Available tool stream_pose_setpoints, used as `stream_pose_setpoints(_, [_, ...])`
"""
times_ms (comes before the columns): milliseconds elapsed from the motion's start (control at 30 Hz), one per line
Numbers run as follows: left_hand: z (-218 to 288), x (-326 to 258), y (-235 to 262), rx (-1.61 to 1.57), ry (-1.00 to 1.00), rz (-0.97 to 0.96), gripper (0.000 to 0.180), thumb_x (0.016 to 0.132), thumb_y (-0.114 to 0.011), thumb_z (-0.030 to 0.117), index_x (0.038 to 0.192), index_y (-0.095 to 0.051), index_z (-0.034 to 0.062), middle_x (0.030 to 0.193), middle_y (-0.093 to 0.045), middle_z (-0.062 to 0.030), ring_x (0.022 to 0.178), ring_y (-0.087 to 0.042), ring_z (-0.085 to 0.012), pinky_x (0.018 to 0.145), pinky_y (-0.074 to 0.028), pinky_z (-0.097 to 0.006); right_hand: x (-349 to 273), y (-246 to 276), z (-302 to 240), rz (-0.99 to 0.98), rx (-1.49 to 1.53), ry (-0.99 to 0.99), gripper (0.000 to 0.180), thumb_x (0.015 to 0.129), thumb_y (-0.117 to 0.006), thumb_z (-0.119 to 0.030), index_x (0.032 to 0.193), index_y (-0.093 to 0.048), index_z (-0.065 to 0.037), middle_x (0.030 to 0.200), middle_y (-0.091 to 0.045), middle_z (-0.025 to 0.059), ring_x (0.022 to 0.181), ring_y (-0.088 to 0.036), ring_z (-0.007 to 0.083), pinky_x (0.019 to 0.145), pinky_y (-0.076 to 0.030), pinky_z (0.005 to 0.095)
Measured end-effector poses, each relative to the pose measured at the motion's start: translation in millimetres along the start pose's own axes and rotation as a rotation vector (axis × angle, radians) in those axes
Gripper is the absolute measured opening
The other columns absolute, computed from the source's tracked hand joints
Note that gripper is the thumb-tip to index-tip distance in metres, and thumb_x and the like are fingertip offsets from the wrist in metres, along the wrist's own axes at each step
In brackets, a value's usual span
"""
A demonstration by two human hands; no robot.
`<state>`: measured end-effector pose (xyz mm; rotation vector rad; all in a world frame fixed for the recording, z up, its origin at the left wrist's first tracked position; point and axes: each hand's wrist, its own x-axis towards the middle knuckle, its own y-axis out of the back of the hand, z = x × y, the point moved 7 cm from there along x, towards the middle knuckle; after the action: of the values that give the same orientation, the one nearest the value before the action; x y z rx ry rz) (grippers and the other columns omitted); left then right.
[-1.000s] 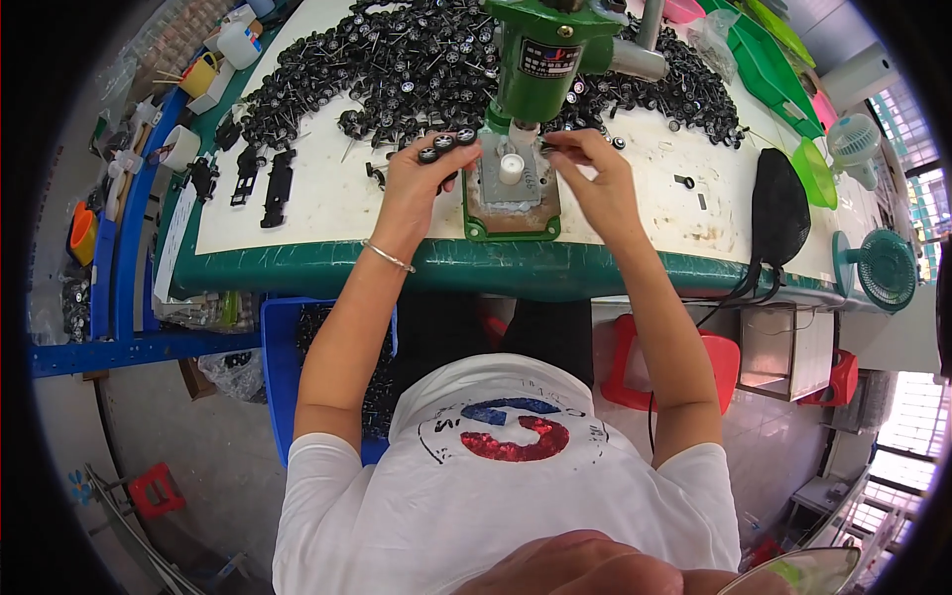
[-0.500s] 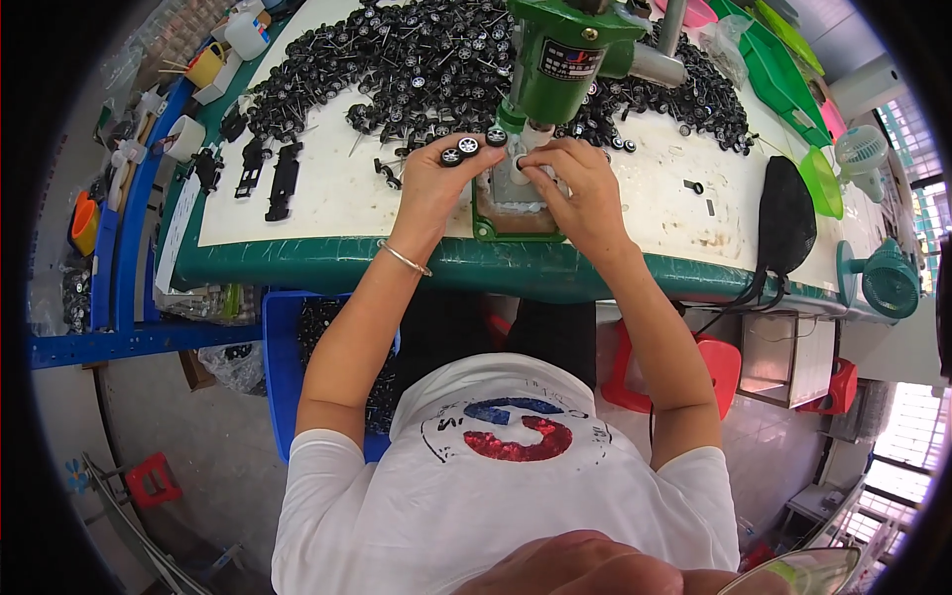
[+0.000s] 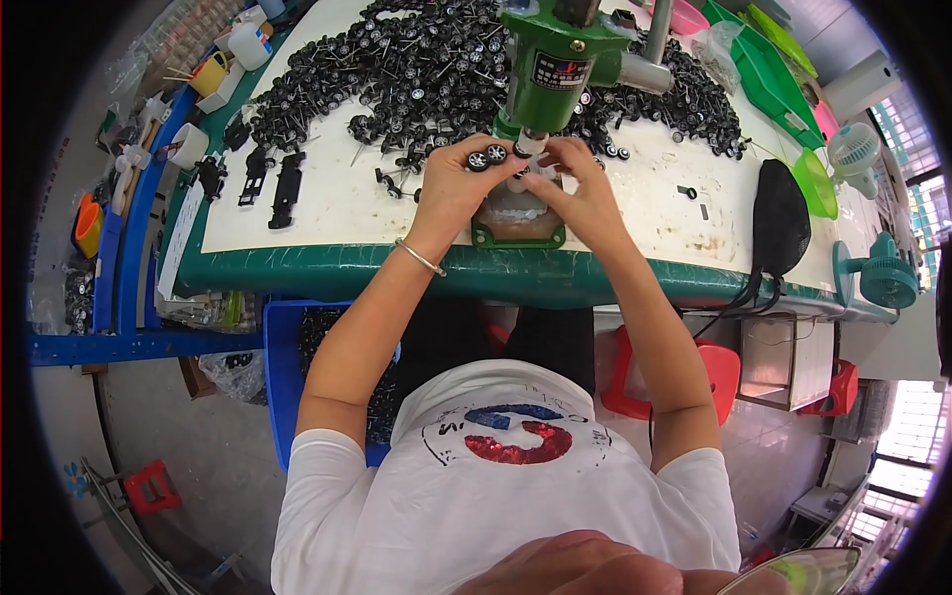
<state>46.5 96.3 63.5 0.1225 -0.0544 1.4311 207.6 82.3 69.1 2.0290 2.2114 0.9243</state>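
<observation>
My left hand [image 3: 456, 188] is closed around small black toy wheels with silver hubs; one such wheel [image 3: 478, 161] shows beside another at the fingers. Its fingertips reach in under the ram [image 3: 532, 143] of a green bench press [image 3: 547, 74]. From the other side my right hand [image 3: 589, 196] comes to the same spot, thumb and fingers pinched together. A small dark piece sits between the fingertips of both hands, below the ram. Fingers mostly hide it, so its exact kind and which hand grips it are unclear.
A large heap of toy wheels on axles [image 3: 426, 79] spreads behind the press. Black toy chassis [image 3: 286, 190] lie at the left. A black pouch-like thing [image 3: 781, 218] and a green fan [image 3: 886, 270] are at the right. Below the table edge stands a blue bin [image 3: 282, 377].
Both hands have drawn closer together under the ram. The wheel that stuck out at my left fingertips is now mostly hidden there. My left wrist has moved slightly right.
</observation>
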Motion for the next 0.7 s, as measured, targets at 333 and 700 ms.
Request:
stream_pose_setpoints(333, [5.5,4.9,-10.3,-0.155,-0.138,-0.015,0.015,0.076,-0.073,0.004,0.09,-0.071,0.0005,0.085,-0.068,-0.0003,0.075,-0.059,-0.0069,0.072,-0.047,-0.023,91.7,122.0,-31.9,0.273,0.563,-0.026,0.026,0.094,-0.055,-0.023,0.111,-0.064,-0.005,0.1,-0.064,0.0044,0.092,-0.059,0.0124,0.077,-0.048,0.028])
stream_pose_setpoints(700, [6.9,7.5,-7.8,-0.074,-0.134,-0.018,0.017,0.076,-0.074,0.005,0.093,-0.071,-0.0004,0.086,-0.068,-0.0014,0.076,-0.06,-0.0072,0.07,-0.048,-0.023,169.4,127.7,-132.0,0.487,0.552,-0.025,0.024,0.09,-0.063,-0.03,0.081,-0.059,-0.008,0.059,-0.043,-0.0053,0.039,-0.03,0.0047,0.034,-0.018,0.0206])
